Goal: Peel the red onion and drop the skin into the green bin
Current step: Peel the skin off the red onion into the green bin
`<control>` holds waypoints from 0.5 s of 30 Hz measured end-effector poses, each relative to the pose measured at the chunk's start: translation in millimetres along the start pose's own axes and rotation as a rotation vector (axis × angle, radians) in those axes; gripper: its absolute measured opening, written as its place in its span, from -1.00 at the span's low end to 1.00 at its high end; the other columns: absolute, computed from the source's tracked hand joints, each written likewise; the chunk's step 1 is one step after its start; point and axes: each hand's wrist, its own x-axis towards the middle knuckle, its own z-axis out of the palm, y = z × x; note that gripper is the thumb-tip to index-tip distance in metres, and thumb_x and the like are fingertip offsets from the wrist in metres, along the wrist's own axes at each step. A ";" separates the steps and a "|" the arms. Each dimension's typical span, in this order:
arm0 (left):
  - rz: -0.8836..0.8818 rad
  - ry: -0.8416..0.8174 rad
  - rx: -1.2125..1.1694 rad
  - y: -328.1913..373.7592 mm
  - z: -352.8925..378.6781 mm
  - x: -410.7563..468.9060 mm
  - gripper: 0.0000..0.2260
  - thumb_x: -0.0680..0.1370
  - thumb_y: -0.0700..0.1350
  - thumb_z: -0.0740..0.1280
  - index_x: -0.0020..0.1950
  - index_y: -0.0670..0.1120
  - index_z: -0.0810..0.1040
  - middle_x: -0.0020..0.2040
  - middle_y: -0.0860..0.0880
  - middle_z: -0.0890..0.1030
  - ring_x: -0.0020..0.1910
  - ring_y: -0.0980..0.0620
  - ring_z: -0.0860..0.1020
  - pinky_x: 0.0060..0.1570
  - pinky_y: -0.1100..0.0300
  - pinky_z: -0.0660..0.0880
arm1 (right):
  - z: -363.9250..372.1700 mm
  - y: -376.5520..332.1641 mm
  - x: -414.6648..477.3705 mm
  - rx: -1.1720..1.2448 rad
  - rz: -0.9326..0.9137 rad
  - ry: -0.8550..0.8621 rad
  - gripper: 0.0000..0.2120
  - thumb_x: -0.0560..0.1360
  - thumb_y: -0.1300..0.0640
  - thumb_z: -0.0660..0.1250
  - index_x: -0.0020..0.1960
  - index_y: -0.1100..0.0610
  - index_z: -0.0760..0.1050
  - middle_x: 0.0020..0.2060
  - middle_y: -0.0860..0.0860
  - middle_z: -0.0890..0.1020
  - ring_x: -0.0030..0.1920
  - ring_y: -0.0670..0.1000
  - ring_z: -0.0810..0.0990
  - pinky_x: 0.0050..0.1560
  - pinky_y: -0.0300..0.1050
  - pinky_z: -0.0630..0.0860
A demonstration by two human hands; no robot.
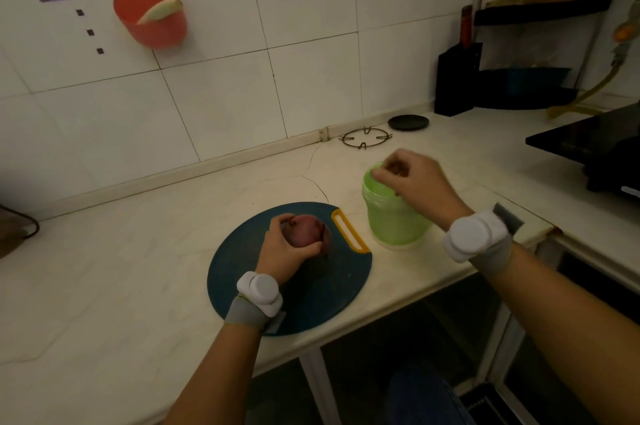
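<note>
1. Now the round red onion (pixel 308 230) sits on the round dark-blue plastic cutting board (pixel 311 300) — the left hand (pixel 284 248) grips it.
2. The right hand (pixel 412 178) hovers over the green plastic bin (pixel 391 223), fingers curled — too blurry to tell if they pinch skin.
3. Peeling looks started, probably not finished.

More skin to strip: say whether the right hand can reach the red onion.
Probably yes. The right hand is over the green bin, beside the red onion, whose right side the left hand leaves bare.
</note>
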 end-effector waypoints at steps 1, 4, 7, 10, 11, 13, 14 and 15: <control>0.003 0.015 -0.029 0.4 0.9 -2.5 -0.31 0.30 -0.07 0.56 0.31 0.02 0.28 0.23 -0.01 0.37 0.15 0.01 0.40 0.16 0.11 0.43 | 10.8 -5.6 -6.5 0.033 -0.014 -0.058 -0.76 0.42 -0.04 0.40 -0.03 0.09 0.52 -0.17 -0.07 0.58 -0.16 -0.13 0.54 -0.19 -0.29 0.48; -0.003 0.075 -0.107 0.5 3.4 -7.2 -0.35 0.32 -0.07 0.55 0.30 0.00 0.29 0.18 0.03 0.37 0.13 0.04 0.41 0.09 0.19 0.42 | 51.1 -8.3 -19.2 0.132 0.036 -0.224 -0.52 0.34 -0.10 0.47 0.19 0.04 0.46 0.00 -0.06 0.57 -0.04 -0.08 0.57 -0.07 -0.23 0.53; 0.018 0.131 -0.164 -0.3 7.2 -10.4 -0.42 0.34 -0.03 0.53 0.25 0.01 0.32 0.17 0.02 0.43 0.11 0.03 0.46 0.08 0.17 0.47 | 89.9 5.4 -20.1 0.174 0.177 -0.363 -0.26 0.31 -0.17 0.47 0.38 0.01 0.28 0.20 0.02 0.48 0.16 0.01 0.51 0.16 -0.03 0.50; 0.072 0.138 -0.201 -3.1 9.8 -13.5 -0.46 0.35 -0.03 0.53 0.23 0.03 0.36 0.13 0.07 0.46 0.09 0.07 0.49 0.09 0.15 0.51 | 110.0 16.1 -17.7 0.277 0.292 -0.377 -0.26 0.33 -0.15 0.46 0.41 0.04 0.27 0.20 0.05 0.50 0.17 0.05 0.51 0.18 0.05 0.51; 0.087 0.131 -0.217 -3.3 10.6 -14.5 -0.46 0.35 -0.04 0.53 0.23 0.04 0.37 0.12 0.10 0.46 0.09 0.10 0.49 0.08 0.16 0.51 | 113.7 19.5 -16.1 0.329 0.296 -0.370 -0.32 0.35 -0.11 0.45 0.38 0.05 0.32 0.19 0.08 0.53 0.15 0.06 0.54 0.16 0.07 0.52; 0.095 0.103 -0.246 -4.4 11.2 -14.8 -0.44 0.35 -0.06 0.53 0.26 0.03 0.35 0.12 0.14 0.44 0.10 0.15 0.48 0.08 0.19 0.51 | 117.1 20.4 -14.4 0.355 0.245 -0.351 -0.51 0.41 0.00 0.43 0.30 0.07 0.45 0.15 0.11 0.59 0.11 0.05 0.58 0.16 0.04 0.53; 0.090 0.080 -0.258 -4.9 11.9 -14.1 -0.41 0.36 -0.07 0.52 0.30 0.03 0.33 0.13 0.15 0.42 0.10 0.17 0.47 0.08 0.20 0.51 | 115.8 20.0 -14.7 0.339 0.214 -0.341 -0.58 0.43 0.05 0.40 0.27 0.08 0.49 0.13 0.10 0.61 0.10 0.01 0.58 0.18 0.00 0.52; 0.078 0.053 -0.271 -4.9 12.6 -13.0 -0.39 0.37 -0.08 0.51 0.33 0.02 0.31 0.14 0.14 0.41 0.10 0.19 0.45 0.09 0.22 0.50 | 115.1 20.6 -14.7 0.318 0.191 -0.328 -0.62 0.45 0.08 0.39 0.26 0.08 0.51 0.13 0.07 0.62 0.10 -0.02 0.58 0.20 -0.04 0.51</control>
